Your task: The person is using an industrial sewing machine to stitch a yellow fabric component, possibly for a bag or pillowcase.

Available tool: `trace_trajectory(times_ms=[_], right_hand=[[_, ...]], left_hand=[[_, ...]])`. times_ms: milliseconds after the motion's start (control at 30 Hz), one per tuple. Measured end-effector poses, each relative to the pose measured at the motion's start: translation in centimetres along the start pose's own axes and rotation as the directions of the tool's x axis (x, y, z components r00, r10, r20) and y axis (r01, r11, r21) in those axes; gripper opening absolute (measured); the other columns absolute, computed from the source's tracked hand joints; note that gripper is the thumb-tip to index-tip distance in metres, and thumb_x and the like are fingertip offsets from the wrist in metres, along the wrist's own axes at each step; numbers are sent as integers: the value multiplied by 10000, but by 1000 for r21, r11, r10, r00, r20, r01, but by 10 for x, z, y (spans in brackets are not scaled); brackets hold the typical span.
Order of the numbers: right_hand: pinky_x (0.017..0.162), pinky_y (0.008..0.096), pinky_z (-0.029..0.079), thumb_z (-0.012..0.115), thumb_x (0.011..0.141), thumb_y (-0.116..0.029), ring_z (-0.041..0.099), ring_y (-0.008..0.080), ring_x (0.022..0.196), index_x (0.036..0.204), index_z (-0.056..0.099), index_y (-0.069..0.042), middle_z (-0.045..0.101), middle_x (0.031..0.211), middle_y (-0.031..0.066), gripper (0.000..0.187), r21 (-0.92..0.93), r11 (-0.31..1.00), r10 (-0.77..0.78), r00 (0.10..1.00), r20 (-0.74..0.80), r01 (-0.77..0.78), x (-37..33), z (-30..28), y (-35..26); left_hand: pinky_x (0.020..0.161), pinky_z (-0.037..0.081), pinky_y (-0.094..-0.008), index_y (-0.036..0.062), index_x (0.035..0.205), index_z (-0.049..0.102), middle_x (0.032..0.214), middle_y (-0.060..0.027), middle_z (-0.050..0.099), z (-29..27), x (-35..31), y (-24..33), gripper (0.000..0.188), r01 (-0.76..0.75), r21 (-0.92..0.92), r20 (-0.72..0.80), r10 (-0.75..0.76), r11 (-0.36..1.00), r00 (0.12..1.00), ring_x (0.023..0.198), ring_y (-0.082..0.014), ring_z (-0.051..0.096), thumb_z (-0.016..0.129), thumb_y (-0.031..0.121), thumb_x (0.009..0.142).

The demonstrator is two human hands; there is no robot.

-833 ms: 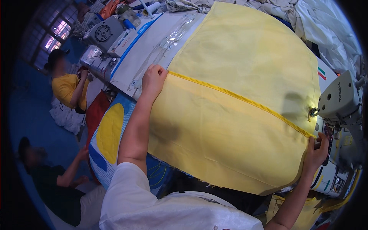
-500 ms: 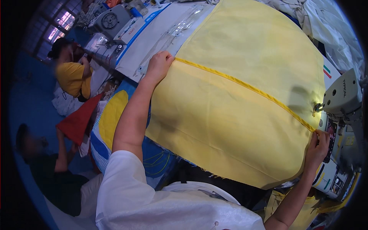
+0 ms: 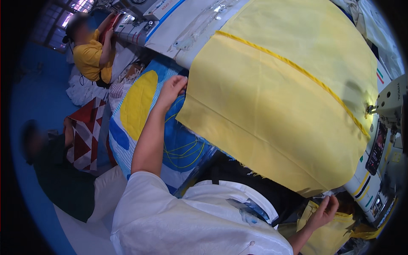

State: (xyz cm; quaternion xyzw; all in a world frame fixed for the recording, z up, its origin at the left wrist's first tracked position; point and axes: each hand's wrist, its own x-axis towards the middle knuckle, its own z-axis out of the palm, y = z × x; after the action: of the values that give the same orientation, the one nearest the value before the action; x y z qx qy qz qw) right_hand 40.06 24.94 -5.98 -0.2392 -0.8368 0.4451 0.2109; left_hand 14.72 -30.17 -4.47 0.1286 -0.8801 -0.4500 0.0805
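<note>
A large yellow cloth (image 3: pixel 263 119) with a raised darker yellow strip (image 3: pixel 293 68) across it lies over the table and droops toward me, its near edge frayed. My left hand (image 3: pixel 172 91) is just beside the cloth's left edge, fingers curled together, with nothing visible in them. Below the cloth's near right edge is my right hand (image 3: pixel 324 212), thumb and fingers bent and slightly apart, holding nothing I can see. At the right, the head of a sewing machine (image 3: pixel 389 100) stands with its lit needle area (image 3: pixel 370 109) beside the cloth's right edge.
A blue, white and yellow patterned cloth (image 3: pixel 140 106) hangs at the left. Yellow fabric pieces (image 3: pixel 327 229) lie at lower right; white cloth (image 3: pixel 374 29) is heaped at far right. Two other people, in yellow (image 3: pixel 91 55) and dark green (image 3: pixel 61 174), handle cloth at left.
Both hands have let go of the strip's ends and moved down toward me, the right one farther. My view has shifted. The person in dark green now shows a red-and-white patterned cloth.
</note>
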Motion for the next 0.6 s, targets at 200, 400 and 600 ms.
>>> trace_trajectory(times_ms=[200, 400, 600], right_hand=[[896, 301, 401, 612, 833, -63, 533, 167, 997, 1186, 461, 21, 541, 1136, 90, 392, 354, 888, 272, 956, 112, -294, -9, 37, 30], [923, 323, 406, 676, 747, -52, 568, 207, 996, 1145, 527, 16, 606, 1070, 100, 430, 520, 652, 343, 827, 446, -551, 1, 36, 62], [835, 293, 454, 692, 752, -68, 598, 167, 917, 1098, 573, 9, 632, 1028, 78, 373, 520, 641, 335, 815, 472, -564, -4, 44, 39]], left_hand=[[802, 479, -257, 1, 1071, 581, 1006, -67, 640, 0, -46, -35, 369, 569, -396, 663, -205, 721, 720, 916, -145, 613, 591, 312, 874], [819, 476, -290, -25, 1114, 568, 1050, -103, 632, 7, -53, -56, 379, 519, -300, 713, -173, 801, 679, 920, -174, 614, 609, 252, 857], [840, 477, -301, -64, 1139, 536, 1073, -139, 617, -3, -55, -67, 353, 386, -385, 600, -91, 838, 795, 949, -206, 609, 567, 150, 860]])
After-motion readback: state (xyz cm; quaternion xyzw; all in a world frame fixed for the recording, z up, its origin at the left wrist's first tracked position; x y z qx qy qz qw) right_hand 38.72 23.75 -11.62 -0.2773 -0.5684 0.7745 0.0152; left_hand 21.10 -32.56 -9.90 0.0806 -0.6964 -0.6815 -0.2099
